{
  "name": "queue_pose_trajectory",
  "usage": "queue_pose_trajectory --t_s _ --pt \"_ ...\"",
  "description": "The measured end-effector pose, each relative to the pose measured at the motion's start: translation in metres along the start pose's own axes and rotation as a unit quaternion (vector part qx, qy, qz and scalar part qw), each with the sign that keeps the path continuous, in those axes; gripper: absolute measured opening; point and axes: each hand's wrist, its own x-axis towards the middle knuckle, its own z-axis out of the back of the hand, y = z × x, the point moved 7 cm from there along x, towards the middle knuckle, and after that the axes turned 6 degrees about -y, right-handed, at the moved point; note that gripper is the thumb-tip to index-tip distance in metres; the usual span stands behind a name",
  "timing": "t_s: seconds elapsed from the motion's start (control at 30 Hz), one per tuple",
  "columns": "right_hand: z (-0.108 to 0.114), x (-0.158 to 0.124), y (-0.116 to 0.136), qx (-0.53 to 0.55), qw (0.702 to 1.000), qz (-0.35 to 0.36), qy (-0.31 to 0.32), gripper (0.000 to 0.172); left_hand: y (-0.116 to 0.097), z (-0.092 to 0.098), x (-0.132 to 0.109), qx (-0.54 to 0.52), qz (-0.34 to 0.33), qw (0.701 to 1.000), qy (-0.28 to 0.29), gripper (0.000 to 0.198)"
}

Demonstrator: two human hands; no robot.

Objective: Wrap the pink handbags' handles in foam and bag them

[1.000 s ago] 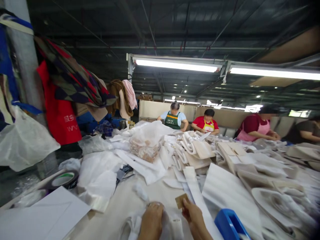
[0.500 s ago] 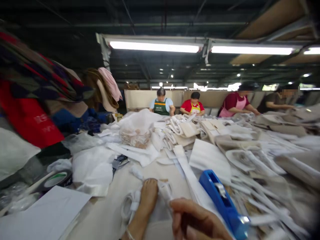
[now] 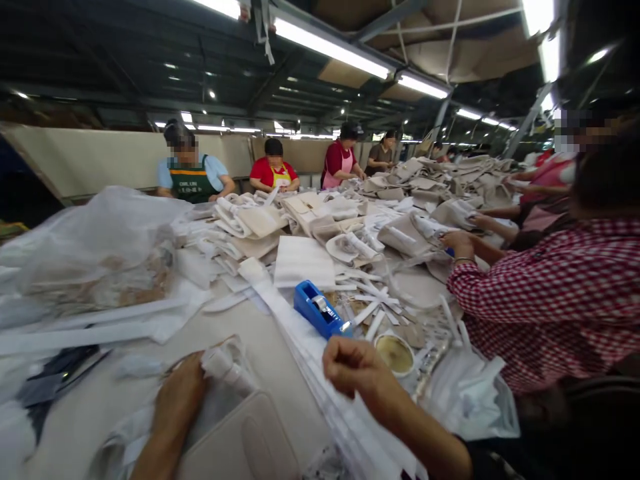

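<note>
My left hand (image 3: 181,393) is closed around a white-wrapped strap (image 3: 229,368) at the lower left; its fingertips are mostly hidden. That strap lies at the top of a beige bag (image 3: 245,440) with a rounded, stitched edge. Another white-wrapped loop (image 3: 113,443) is left of my wrist. My right hand (image 3: 355,367) is raised over long white strips (image 3: 320,393), its fingers curled and thumb pressed to them. Whatever it may pinch is too small to make out. Just beyond it stands a blue tape dispenser (image 3: 320,310).
Beige bags and white wrapping pile up across the table (image 3: 270,327). A clear plastic bag (image 3: 115,247) lies at left. A roll of tape (image 3: 395,353) is right of my hand. A co-worker in a checked shirt (image 3: 560,293) sits close at right; others work opposite.
The view has swung right, bringing the checked-shirt co-worker into sight. My right hand has moved outward, nearer the dispenser. My left hand stays at the wrapped strap, and more of the beige bag shows.
</note>
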Motion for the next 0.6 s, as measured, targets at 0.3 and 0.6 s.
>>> queue_pose_trajectory --t_s 0.3,0.6 --pt "0.129 0.036 -0.046 -0.410 0.894 0.021 -0.183 0.037 -0.002 0.000 -0.003 0.018 0.012 1.000 -0.008 0.032" --pt "-0.052 0.173 -0.086 -0.593 0.804 0.043 -0.016 0.020 0.001 0.000 -0.006 0.009 0.028 1.000 -0.003 0.033"
